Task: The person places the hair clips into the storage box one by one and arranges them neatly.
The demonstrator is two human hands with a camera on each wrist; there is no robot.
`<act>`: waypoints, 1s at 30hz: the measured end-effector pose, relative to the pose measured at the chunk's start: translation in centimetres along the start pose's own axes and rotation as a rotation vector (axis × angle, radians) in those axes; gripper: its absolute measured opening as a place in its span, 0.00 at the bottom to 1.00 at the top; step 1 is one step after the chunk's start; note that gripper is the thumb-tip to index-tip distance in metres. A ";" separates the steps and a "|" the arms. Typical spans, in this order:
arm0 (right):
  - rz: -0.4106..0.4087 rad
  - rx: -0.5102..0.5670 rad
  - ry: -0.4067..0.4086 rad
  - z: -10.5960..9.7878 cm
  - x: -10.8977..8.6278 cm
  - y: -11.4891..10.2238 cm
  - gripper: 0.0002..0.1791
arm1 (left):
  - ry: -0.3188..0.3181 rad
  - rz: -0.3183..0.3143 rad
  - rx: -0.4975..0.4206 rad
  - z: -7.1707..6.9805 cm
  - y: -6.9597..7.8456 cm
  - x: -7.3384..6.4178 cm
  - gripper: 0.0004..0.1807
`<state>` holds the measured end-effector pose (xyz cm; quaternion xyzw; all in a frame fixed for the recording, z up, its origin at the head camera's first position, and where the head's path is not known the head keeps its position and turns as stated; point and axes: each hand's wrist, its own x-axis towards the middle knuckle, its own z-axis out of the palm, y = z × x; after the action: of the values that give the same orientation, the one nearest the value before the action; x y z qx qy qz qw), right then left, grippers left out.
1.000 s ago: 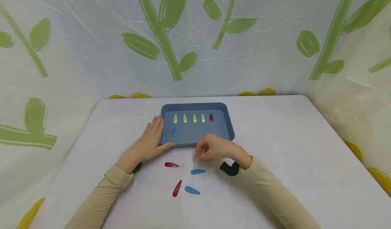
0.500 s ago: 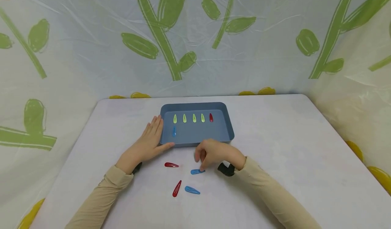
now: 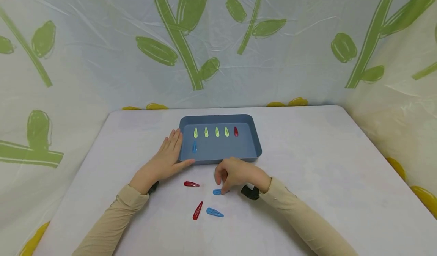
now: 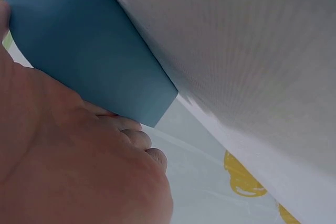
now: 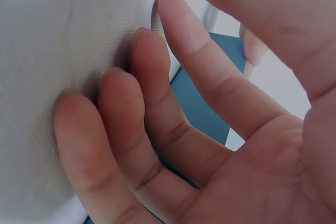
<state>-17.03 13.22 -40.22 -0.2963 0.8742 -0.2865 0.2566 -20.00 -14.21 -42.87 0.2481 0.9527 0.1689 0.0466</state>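
Observation:
My left hand (image 3: 164,160) lies with straight fingers along the left wall of the blue-grey tray (image 3: 222,148), thumb at its front wall. The left wrist view shows the palm against the tray's outer side (image 4: 89,45). My right hand (image 3: 235,172) is over the table in front of the tray. Its thumb touches a blue hair clip (image 3: 216,192), covering the narrow end; the index finger stands apart from the clip. In the right wrist view, the bent fingers (image 5: 122,100) rest against the tabletop and the clip is out of sight.
Inside the tray lie several yellow-green hair clips (image 3: 206,132) in a row, a red clip (image 3: 236,131) and a blue clip (image 3: 194,146). Loose on the table are a red clip (image 3: 192,184), another red clip (image 3: 197,210) and another blue clip (image 3: 215,212).
My right hand has come down from the tray's front edge toward the near blue hair clip, and its thumb now covers the clip's narrow end. The left hand has stayed put.

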 end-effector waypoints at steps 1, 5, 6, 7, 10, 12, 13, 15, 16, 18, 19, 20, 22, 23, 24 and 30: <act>-0.003 -0.001 -0.003 0.0 0.0 0.0 0.12 | 0.001 0.001 -0.002 0.0 0.0 0.0 0.60; -0.015 -0.006 -0.014 0.2 0.0 -0.1 0.11 | 0.002 0.002 -0.003 0.0 0.1 0.0 0.60; -0.015 -0.012 -0.018 0.2 0.0 -0.1 0.11 | 0.002 0.002 -0.003 0.0 0.1 0.0 0.60; -0.014 -0.021 -0.023 0.2 0.0 -0.2 0.11 | 0.003 0.002 -0.001 0.0 0.1 0.0 0.60; -0.010 -0.050 -0.029 0.3 0.0 -0.4 0.12 | 0.003 0.002 0.006 0.0 0.0 0.0 0.60; -0.004 -0.069 -0.031 0.4 0.0 -0.5 0.12 | 0.006 0.003 0.005 0.1 -0.1 0.0 0.60; 0.000 -0.074 -0.031 0.4 -0.1 -0.6 0.12 | 0.006 0.003 0.007 0.1 -0.1 0.0 0.60; 0.003 -0.079 -0.027 0.4 -0.1 -0.7 0.12 | 0.006 0.002 0.010 0.1 -0.2 0.0 0.60; 0.009 -0.081 -0.027 0.4 -0.1 -0.7 0.12 | 0.007 0.003 0.011 0.1 -0.2 0.0 0.60; 0.011 -0.079 -0.027 0.5 -0.2 -0.8 0.12 | 0.007 0.004 0.012 0.1 -0.2 0.0 0.60; 0.012 -0.077 -0.028 0.5 -0.2 -0.8 0.13 | 0.006 0.002 0.016 0.1 -0.2 0.0 0.60; 0.011 -0.072 -0.031 0.5 -0.3 -0.8 0.13 | 0.005 0.002 0.014 0.1 -0.2 0.0 0.60; 0.012 -0.070 -0.038 0.5 -0.3 -0.9 0.13 | 0.003 0.004 0.011 0.1 -0.1 0.0 0.60; 0.011 -0.071 -0.041 0.5 -0.4 -0.9 0.13 | -0.001 0.001 0.009 0.1 -0.1 0.0 0.60; 0.012 -0.072 -0.045 0.5 -0.4 -1.0 0.13 | -0.002 0.002 0.008 0.1 -0.1 0.0 0.60; -0.019 -0.043 -0.060 0.3 -0.5 -1.0 0.13 | 0.005 0.006 0.013 0.2 -0.2 0.1 0.60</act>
<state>-16.11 12.75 -39.63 -0.3185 0.8691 -0.2611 0.2738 -20.12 -14.24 -43.13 0.2509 0.9532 0.1634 0.0419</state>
